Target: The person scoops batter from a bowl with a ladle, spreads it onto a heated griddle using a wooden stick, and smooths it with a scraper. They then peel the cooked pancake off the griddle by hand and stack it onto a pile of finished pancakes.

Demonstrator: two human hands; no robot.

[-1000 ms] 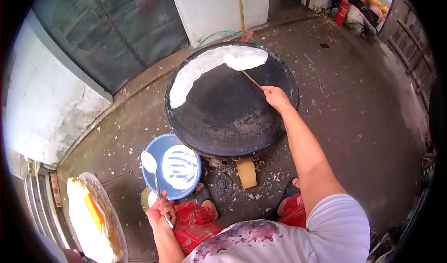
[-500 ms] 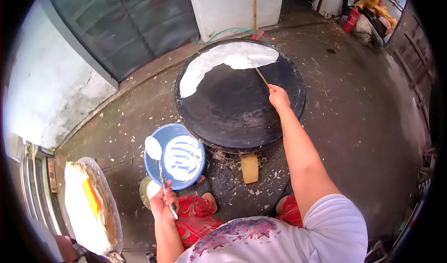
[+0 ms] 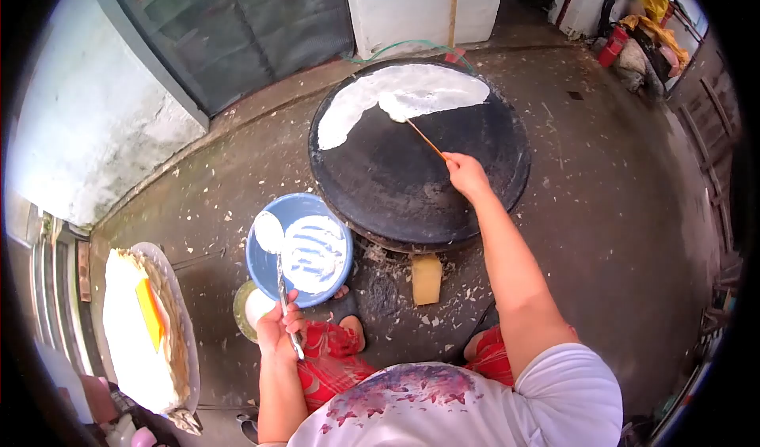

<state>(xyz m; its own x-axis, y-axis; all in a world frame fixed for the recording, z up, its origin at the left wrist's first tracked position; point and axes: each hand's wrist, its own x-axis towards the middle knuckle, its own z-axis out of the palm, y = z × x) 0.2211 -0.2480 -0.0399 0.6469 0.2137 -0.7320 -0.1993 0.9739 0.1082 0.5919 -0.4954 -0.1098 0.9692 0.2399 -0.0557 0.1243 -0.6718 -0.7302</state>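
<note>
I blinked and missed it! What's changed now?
The right hand moved the stick left and back toward the person, and the white paste spread wider on the pan. The spoon in the left hand shifted slightly farther over the bowl. Nothing was grabbed or let go; pan and bowl stayed put.

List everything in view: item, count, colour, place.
Griddle: one, black, centre
Batter: one patch, white, on griddle
Spreader: one, brown handle, on griddle
Basin: one, blue, near griddle
Ladle: one, silvery handle, over basin
Bowl: one, green, beside basin
Block: one, yellow, below griddle
Pale stack: one, far left
Strip: one, orange, on stack
Hose: one, green, behind griddle
Cylinder: one, red, upper right
Background clutter: uncountable
Left hand: one, holding ladle
Right hand: one, holding spreader
</note>
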